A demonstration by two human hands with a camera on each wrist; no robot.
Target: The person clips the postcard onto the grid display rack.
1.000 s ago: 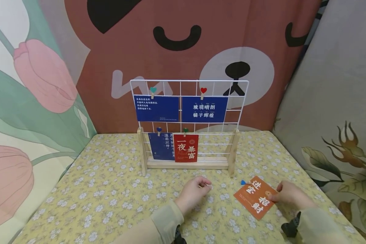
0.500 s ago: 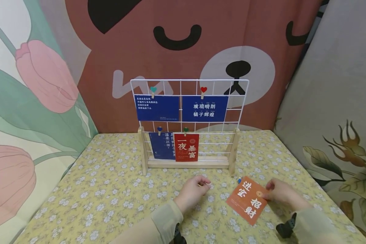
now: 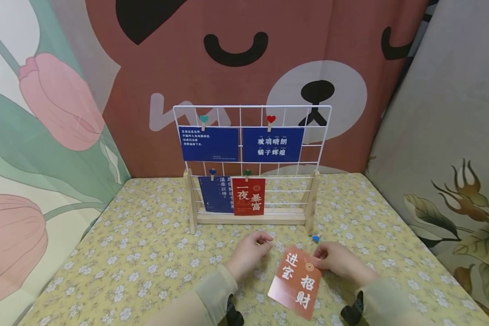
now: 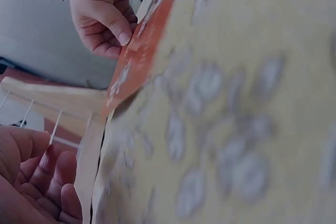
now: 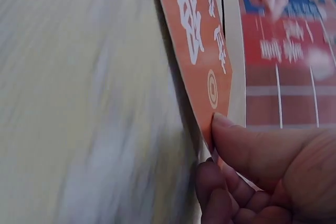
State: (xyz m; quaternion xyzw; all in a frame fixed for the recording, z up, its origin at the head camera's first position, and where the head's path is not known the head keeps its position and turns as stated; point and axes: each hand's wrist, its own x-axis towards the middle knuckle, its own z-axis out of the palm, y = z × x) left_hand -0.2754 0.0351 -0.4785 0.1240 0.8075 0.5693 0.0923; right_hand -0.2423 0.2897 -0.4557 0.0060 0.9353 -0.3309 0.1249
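Note:
My right hand (image 3: 337,261) pinches the upper right corner of an orange card (image 3: 296,276) with white characters and a round emblem. In the right wrist view, the thumb (image 5: 247,145) lies on the card's printed face, with fingers behind it. Glare brightens the card's lower left part in the head view. My left hand (image 3: 250,253) is just left of the card, its fingers loosely bent and thumb near the index finger; nothing shows between them. A clip with a blue heart (image 3: 315,238) lies on the cloth beyond my right hand.
Behind the hands stands a white wire grid (image 3: 283,170) on a wooden base (image 3: 250,219). Heart clips hold two blue cards above, and a blue card (image 3: 215,194) and a red card (image 3: 248,197) below. Flowered cloth (image 3: 146,253) covers the table; printed curtains (image 3: 167,149) surround it.
My right hand has carried the orange card left toward my left hand, and the card has turned. The blue heart clip has shifted slightly left. My left hand has moved slightly left.

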